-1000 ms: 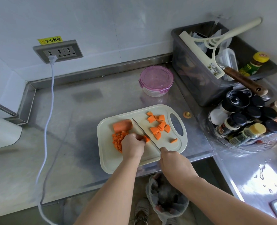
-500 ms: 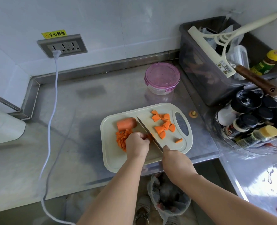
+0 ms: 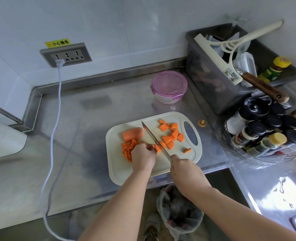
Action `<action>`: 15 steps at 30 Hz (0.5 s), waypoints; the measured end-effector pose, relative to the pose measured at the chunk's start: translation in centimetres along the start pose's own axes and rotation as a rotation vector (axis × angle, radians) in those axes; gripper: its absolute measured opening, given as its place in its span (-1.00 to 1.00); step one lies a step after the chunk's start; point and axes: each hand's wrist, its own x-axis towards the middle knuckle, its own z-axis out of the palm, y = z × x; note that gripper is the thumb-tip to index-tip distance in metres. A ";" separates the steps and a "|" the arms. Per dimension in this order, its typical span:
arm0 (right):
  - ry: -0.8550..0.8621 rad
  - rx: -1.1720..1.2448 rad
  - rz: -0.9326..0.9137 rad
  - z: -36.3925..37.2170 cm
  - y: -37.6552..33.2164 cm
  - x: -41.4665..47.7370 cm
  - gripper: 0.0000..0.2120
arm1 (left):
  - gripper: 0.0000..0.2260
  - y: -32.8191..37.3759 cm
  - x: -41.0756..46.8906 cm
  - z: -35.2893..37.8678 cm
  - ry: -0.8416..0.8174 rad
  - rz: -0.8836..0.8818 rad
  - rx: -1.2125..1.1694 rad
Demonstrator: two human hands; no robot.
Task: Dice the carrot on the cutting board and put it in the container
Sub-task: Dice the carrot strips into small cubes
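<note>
Two hands are over a pale cutting board (image 3: 116, 164) that lies on the steel worktop (image 3: 74, 136) near its front edge. The left hand (image 3: 142, 156) has its fingers curled down, the fingertips pinning a small carrot piece (image 3: 159, 148) to the board right at the blade. The right hand (image 3: 185, 173) is closed around the handle of a knife (image 3: 154, 138). The handle is hidden in the fist, and the blade runs diagonally away across the board.

Left of the blade an uncut carrot stub (image 3: 133, 133) lies on its side. Just in front of it is a heap of small dice (image 3: 128, 149), partly covered by the left hand. Right of the blade a loose cluster of larger chunks (image 3: 171, 136) lies beside the board's handle slot, with one stray sliver (image 3: 187, 150) apart from it near the right edge.

The container (image 3: 169, 86), round with a pink lid on, stands on the worktop behind the board, well apart from the carrot. A round carrot end (image 3: 202, 122) rests on the worktop just off the board's right side. Further right stand a grey bin (image 3: 204, 80) of utensils and a rack of spice bottles (image 3: 265, 129).
</note>
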 end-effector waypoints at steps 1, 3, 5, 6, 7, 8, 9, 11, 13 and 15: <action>-0.008 -0.011 -0.007 0.0 -0.1 -0.1 -0.72 | -0.84 0.0 0.0 0.0 -0.001 -0.009 -0.005; -0.015 -0.020 -0.016 -0.1 -0.4 -0.4 -0.77 | -0.84 -0.1 0.0 -0.1 0.002 -0.017 -0.016; -0.016 0.032 0.003 -0.5 -0.8 -0.6 -0.77 | -0.85 -0.1 -0.1 -0.2 0.003 -0.011 -0.023; -0.018 0.044 0.009 -0.6 -1.0 -0.8 -0.76 | -0.86 -0.1 -0.2 -0.2 0.004 -0.005 -0.023; -0.024 0.044 0.011 -0.6 -1.0 -0.8 -0.76 | -0.86 -0.1 -0.2 -0.2 0.004 0.002 -0.020; -0.032 0.045 0.014 -0.7 -1.1 -0.9 -0.76 | -0.86 -0.1 -0.2 -0.2 0.003 0.006 -0.017; -0.039 0.046 0.023 -0.6 -1.1 -0.9 -0.76 | -0.87 -0.1 -0.2 -0.2 0.004 0.011 -0.015; -0.042 0.049 0.037 -0.5 -1.1 -0.9 -0.76 | -0.88 -0.1 -0.2 -0.2 0.005 0.015 -0.015; -0.048 0.042 0.048 -0.4 -1.1 -1.0 -0.76 | -0.87 -0.2 -0.2 -0.1 0.008 0.018 -0.010; -0.068 0.005 0.026 -0.1 -0.9 -0.8 -0.77 | -0.86 -0.2 -0.2 -0.1 0.013 0.021 -0.003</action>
